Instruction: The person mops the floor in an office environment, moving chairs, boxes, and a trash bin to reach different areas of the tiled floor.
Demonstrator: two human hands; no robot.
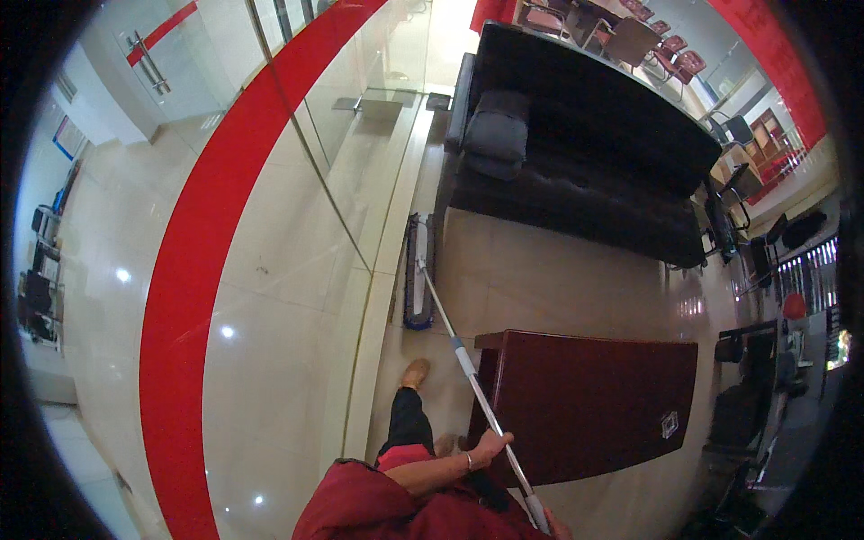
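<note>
My left hand (491,449), with a bangle at the wrist, is wrapped around the metal pole (487,409) of a flat floor mop. My right hand (557,526) is at the grey grip near the pole's top end, partly cut off by the bottom edge of the view. The pole slants away to the long flat mop head (420,277), which has a dark blue fringe. That head lies on the tiled floor (540,270), lengthwise along the base of a glass partition (337,223), just short of the black sofa.
A black sofa (587,182) with a dark cushion (497,128) stands ahead. A dark red wooden table (594,398) is close on my right, a small patterned object (669,424) on it. Office chairs (742,398) are at the far right. The glass bears a red stripe (177,297).
</note>
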